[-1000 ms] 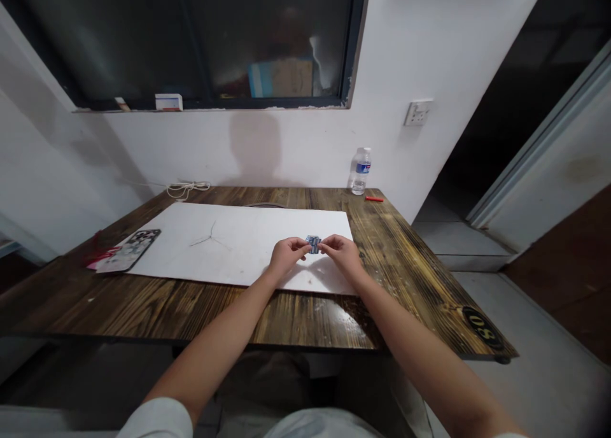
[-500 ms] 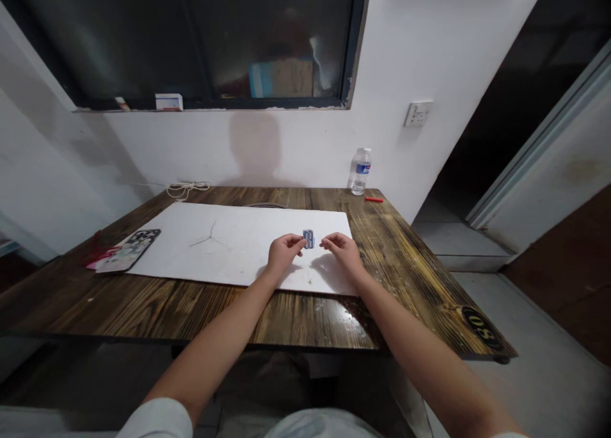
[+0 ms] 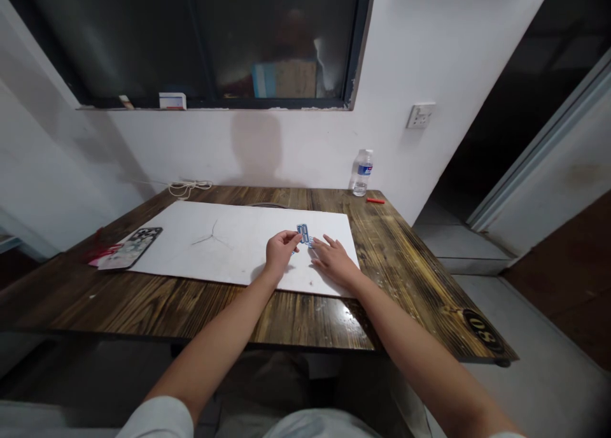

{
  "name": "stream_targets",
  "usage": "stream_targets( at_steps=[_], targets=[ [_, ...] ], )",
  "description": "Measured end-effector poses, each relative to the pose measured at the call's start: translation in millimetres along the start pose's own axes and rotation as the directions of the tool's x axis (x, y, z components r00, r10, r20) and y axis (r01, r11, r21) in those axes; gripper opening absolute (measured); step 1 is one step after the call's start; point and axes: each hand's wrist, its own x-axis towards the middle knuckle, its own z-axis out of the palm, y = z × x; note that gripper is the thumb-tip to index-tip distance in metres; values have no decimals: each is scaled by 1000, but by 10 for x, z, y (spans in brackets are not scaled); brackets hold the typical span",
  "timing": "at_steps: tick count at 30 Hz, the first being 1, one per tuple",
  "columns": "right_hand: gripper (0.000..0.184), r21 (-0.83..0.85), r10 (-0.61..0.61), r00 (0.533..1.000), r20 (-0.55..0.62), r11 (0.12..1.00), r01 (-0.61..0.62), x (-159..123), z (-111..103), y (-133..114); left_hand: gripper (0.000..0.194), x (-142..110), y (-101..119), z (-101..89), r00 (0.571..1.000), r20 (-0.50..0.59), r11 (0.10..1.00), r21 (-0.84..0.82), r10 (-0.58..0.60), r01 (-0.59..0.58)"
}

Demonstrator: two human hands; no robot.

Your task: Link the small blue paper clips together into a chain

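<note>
While the dark wooden table (image 3: 405,279) spans the frame, the white board (image 3: 229,247) lies across its center and left. At center, the left hand (image 3: 280,253) is closed in a narrow thumb-and-finger pinch; the right hand (image 3: 334,260), just beside it, has its fingers extended and spread. The bottle (image 3: 363,174), upper right of center, bears a blue label with illegible lettering. The round badge (image 3: 483,331), lower right, shows the digits 8 and 0. The small blue-edged piece (image 3: 303,233) is held in the left pinch above the board.
</note>
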Motion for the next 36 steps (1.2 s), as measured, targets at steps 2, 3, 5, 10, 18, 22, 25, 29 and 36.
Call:
stream_targets(
  at_steps=[2, 3, 5, 10, 18, 22, 25, 29, 36],
  targets=[
    [46, -3, -16, 999, 43, 1000, 16, -5, -14, -5, 31, -3, 3, -1, 1000, 4, 1000, 5, -1, 1],
    [44, -1, -24, 998, 53, 1000, 24, -5, -31, -11, 31, -3, 3, -2, 1000, 5, 1000, 5, -2, 2],
    [37, 0, -39, 998, 54, 999, 39, 1, -79, -26, 31, -2, 0, -5, 1000, 4, 1000, 2, -3, 3],
    [17, -17, -89, 995, 38, 996, 90, 31, -201, -59, 32, 14, -36, -7, 1000, 9, 1000, 25, -2, 2],
    [29, -31, -82, 995, 48, 996, 84, 37, -313, -50, 31, 30, -85, 9, 1000, 7, 999, 44, -4, 4],
    [27, 64, -71, 997, -3, 995, 71, 24, -319, -39, 31, 24, -66, 12, 1000, 4, 999, 40, -16, 16],
    [20, 89, -44, 996, -74, 995, 51, 28, -260, -17, 31, 17, -54, 13, 1000, 10, 999, 35, -21, 21],
    [40, 52, -58, 996, -69, 997, 62, 27, -128, 26, 32, 10, -45, 10, 1000, 14, 999, 33, -22, 21],
    [35, 34, -125, 992, 35, 992, 124, 34, -123, 22, 33, 10, -29, 3, 1000, 17, 1000, 24, -7, 7]
  ],
)
